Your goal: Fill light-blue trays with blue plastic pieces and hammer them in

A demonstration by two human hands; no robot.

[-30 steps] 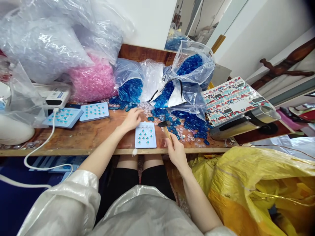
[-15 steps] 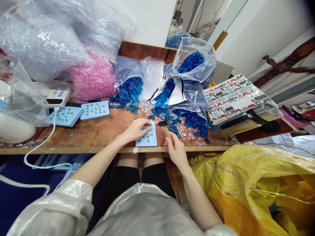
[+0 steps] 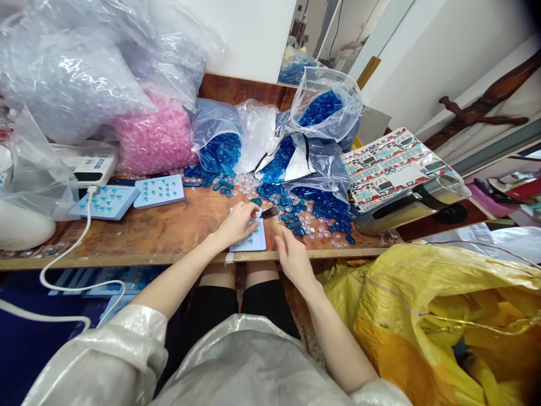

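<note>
A light blue board (image 3: 258,239) with small turquoise pieces lies at the table's front edge, before my lap. Over its upper left part rests my left hand (image 3: 236,225), thumb and fingers closed together; whatever they pinch is hidden or too small to name. My right hand (image 3: 295,260) is wrapped round the wooden handle of a small hammer (image 3: 279,228). The dark hammer head points left, above the board's upper right, close to my left fingertips. Whether it touches anything there I cannot tell.
Loose blue plastic pieces (image 3: 296,214) and clear round bits spread behind the board, spilling from clear bags (image 3: 220,129). Two similar boards (image 3: 159,192) lie left, near a white cable (image 3: 87,225). A metal flask (image 3: 406,208) lies right; a yellow sack (image 3: 393,293) stands below.
The hammer head has shifted left over the board, nearer my left fingers, and my right hand has moved with it. The whole view has slid slightly left.
</note>
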